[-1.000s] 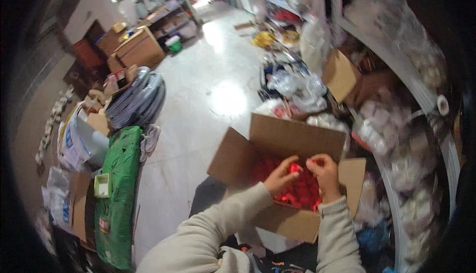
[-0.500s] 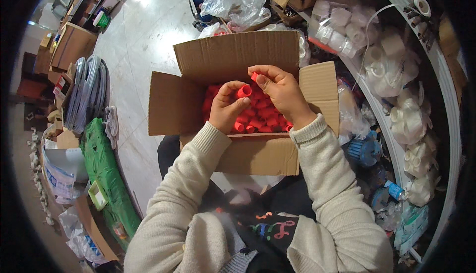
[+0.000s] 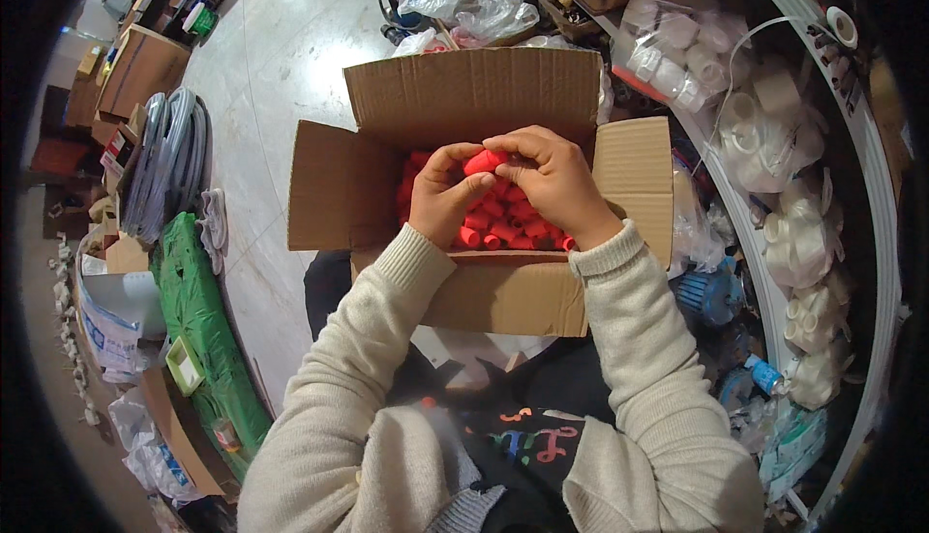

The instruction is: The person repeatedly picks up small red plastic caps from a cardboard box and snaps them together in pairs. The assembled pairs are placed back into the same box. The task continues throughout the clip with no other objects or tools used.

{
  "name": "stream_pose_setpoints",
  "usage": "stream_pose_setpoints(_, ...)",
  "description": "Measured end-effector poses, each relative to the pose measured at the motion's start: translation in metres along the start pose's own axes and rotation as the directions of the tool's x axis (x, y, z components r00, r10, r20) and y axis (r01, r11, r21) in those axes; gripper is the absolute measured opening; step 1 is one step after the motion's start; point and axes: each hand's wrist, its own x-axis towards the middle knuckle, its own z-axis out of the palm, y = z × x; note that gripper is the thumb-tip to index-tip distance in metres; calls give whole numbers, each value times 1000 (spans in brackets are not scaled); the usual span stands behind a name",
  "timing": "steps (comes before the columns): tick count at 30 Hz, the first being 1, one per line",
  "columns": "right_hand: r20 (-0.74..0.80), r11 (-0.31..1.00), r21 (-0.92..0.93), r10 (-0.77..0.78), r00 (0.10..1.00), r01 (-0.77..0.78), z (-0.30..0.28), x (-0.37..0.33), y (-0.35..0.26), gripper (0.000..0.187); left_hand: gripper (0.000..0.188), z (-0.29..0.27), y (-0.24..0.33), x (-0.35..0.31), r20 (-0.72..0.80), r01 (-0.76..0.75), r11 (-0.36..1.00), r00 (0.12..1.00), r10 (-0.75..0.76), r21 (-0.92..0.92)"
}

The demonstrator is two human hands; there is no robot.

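Cream knit, two items: your left sleeve [image 3: 358,340] and right sleeve [image 3: 658,349], both reaching forward.

Left hand [image 3: 441,194], one: thumb and fingertips in a narrow pinch on the red fitting.

Right hand [image 3: 559,180], one: fingertips drawn together on that fitting's right end; whether they also grip a smaller part, you cannot tell, as the fingers cover it.

Red fitting [image 3: 484,162], one: short, rounded, between both hands, above the carton. Advised handling: let the left pinch steady it, bring the right fingers to the end straight rather than aslant, and keep both hands over the carton, so that a slip should land among the rest.

Carton [image 3: 469,303], cardboard, flaps spread; within, loose red pieces [image 3: 503,219].

Left side: green-wrapped bundle [image 3: 198,310]; beyond it, coiled grey hose [image 3: 169,170].

Past the carton: clear plastic bags [image 3: 474,1].

Farthest, upper left: green-and-white bucket [image 3: 200,20].
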Motion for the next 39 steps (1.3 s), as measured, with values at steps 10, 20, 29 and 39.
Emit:
stream_pose_setpoints(10, 27, 995, 38, -91, 995, 90, -2, 0, 5, 36, 29, -7, -3, 0, 0, -11, 999, 1000, 11, 32)
stream_pose_setpoints(20, 17, 995, -80, 62, 998, -61, -2, -1, 1, 21, 30, -3, -6, -2, -31, -108, 981, 993, 114, 164)
stream_pose_setpoints(29, 33, 999, 8, 44, 998, -45, -1, -2, 4, 20, 22, -6, -4, -1, -30, -50, 989, 998, 55, 138)
stream_pose_setpoints(39, -17, 991, -94, -96, 995, 94, 4, -1, 0, 23, 25, -7, -3, 0, -71, 77, 976, 995, -64, 203)
